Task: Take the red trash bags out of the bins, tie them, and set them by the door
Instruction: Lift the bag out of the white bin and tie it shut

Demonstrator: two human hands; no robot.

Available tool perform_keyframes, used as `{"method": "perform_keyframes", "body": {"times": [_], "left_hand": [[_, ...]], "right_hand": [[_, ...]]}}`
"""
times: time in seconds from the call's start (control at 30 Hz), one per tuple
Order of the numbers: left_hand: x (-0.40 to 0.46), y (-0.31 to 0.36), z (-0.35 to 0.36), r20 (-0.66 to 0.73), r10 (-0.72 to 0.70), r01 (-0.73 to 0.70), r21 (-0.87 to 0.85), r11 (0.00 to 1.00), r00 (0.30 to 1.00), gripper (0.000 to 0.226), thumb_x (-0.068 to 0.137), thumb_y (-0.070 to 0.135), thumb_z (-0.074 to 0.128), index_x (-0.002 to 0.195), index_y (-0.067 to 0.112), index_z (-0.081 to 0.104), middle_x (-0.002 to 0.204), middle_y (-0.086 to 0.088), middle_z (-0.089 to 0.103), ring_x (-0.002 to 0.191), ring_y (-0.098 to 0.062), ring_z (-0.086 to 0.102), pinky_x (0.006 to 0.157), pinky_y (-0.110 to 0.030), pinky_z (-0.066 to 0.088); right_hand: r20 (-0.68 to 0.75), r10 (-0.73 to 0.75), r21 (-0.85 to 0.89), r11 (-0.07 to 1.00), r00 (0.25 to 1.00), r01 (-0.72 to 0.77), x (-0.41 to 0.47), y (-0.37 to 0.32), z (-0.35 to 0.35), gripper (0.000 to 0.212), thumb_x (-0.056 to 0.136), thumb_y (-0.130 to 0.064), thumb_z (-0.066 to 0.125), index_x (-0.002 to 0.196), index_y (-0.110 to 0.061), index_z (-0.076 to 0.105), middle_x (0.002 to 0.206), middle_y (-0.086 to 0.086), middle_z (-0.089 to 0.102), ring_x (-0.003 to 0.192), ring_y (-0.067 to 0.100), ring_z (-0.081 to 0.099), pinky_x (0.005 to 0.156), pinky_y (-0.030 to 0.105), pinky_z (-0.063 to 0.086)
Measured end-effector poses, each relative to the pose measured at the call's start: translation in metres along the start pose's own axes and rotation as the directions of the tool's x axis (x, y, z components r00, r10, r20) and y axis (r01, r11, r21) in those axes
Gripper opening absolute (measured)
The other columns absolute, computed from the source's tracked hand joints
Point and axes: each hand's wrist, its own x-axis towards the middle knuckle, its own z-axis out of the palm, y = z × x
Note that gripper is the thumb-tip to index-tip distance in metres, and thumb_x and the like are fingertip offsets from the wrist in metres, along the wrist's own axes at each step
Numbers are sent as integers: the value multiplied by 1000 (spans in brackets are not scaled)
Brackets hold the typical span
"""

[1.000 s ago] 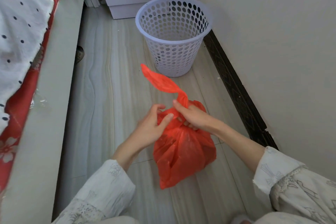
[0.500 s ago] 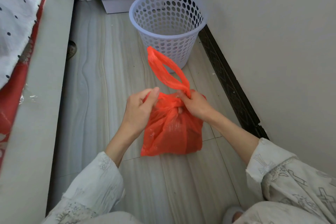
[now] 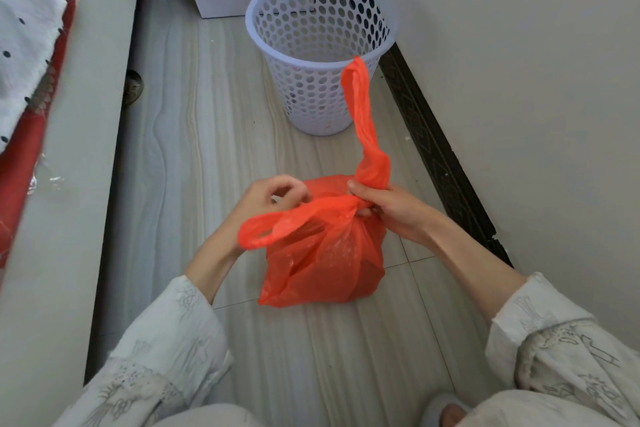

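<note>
While one bin (image 3: 320, 55) stands empty, two hands — left hand (image 3: 268, 199), right hand (image 3: 391, 208) — clamp one red bag (image 3: 322, 253).

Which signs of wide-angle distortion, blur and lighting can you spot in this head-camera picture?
Head view: the skirting board and bed edge splay outward; soft, even daylight, no hard shadows or glare; the red bag and basket look sharp; the bedding at far left is slightly smeared.

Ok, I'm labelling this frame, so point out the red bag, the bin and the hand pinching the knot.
red trash bag (image 3: 322, 263): head view, on its bulging body.
bin (image 3: 320, 52): head view, on its perforated front wall.
right hand (image 3: 391, 208): head view, on the back of the hand.
</note>
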Motion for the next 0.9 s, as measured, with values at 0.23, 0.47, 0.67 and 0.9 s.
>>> {"method": "perform_keyframes", "body": {"times": [0.23,0.47,0.67,0.9], "left_hand": [[-2,-15,28,129,26,-36,75,997,991,22,80,10,66,85,32,65,83,11,66,71,2,55,72,-15,42],[-1,-16,34,248,-26,5,85,996,968,44,68,39,64,106,18,67,101,-14,69,84,-34,62,82,-43,49],[5,-27,41,173,9,-44,197,979,985,21,78,32,68,98,26,68,70,14,59,51,-1,42,60,-21,39],[5,-30,39,121,-25,8,137,991,992,10,82,20,63,79,28,65,69,15,57,53,-4,42,56,-18,36]], "right_hand": [[87,31,25,999,996,-33,-3,3,1,27,81,-34,53,59,-18,52,56,3,42,53,9,40,57,19,33],[145,106,134,983,984,-125,-9,5,-8,22,79,-34,51,66,-17,54,57,-2,48,55,8,45,60,20,35],[202,125,108,983,971,-149,-11,0,-7,31,95,-14,38,65,-10,46,46,-12,52,43,-2,50,47,9,41],[245,94,-65,995,965,-80,-16,-3,-4,14,88,-8,48,75,-10,52,61,-13,55,60,-1,51,60,10,41]]}}
